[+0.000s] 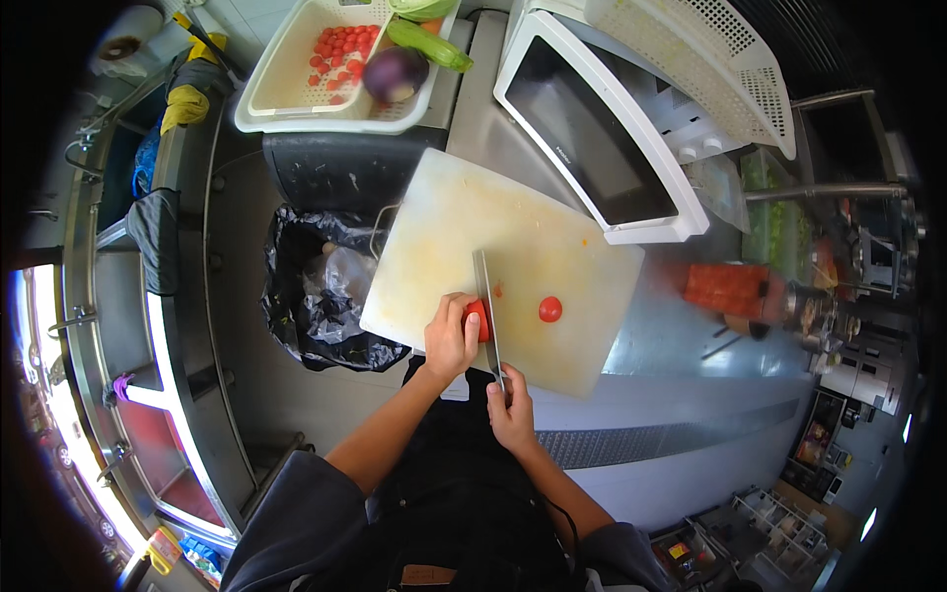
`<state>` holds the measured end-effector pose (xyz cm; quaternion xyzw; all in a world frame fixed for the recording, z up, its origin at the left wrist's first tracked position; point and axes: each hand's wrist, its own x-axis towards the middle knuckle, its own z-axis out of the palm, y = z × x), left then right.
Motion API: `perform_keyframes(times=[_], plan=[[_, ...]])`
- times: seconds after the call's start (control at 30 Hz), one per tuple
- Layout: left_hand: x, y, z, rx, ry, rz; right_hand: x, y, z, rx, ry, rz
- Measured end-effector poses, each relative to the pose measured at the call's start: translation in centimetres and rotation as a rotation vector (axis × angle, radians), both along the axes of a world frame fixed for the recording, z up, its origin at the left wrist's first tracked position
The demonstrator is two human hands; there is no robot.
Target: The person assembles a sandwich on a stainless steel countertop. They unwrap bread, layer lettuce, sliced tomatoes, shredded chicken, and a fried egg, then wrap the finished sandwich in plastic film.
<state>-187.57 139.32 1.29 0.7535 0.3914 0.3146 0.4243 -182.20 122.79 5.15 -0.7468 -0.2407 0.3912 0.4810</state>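
My left hand (450,334) grips a red tomato (483,325) on a white plastic cutting board (436,214), fingers over its left side. In my right hand (512,411) is the handle of a kitchen knife (485,296). Its long blade stands edge-down against the tomato's right side and points away from me. Whether the edge is inside the flesh cannot be made out. To the right of the blade, a cut piece of tomato (550,309) lies apart on the board. A small smear of red pulp (499,288) sits between the two.
A bin lined with a black bag (285,318) stands left of the board. Behind are a white basket (259,96) with cherry tomatoes (344,48), an eggplant (396,74) and a zucchini (429,44). A white microwave (592,133) with its door ajar crowds the board's far right edge.
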Motion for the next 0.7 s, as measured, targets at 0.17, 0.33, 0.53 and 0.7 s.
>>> perform_keyframes(times=[0.17,0.33,0.53,0.7], plan=[[0.2,-0.1,-0.3,0.036,-0.02,0.017,0.6,0.7,2.7,-0.032,0.121,0.003],[0.3,-0.1,-0.6,0.054,-0.03,0.017,0.5,0.9,5.9,-0.013,0.105,0.011],[0.3,-0.3,-0.8,0.069,-0.031,0.032,0.2,0.7,7.2,-0.004,0.047,0.04],[0.4,-0.4,-0.8,0.088,-0.029,0.043,0.1,0.7,7.3,0.046,-0.053,0.085]])
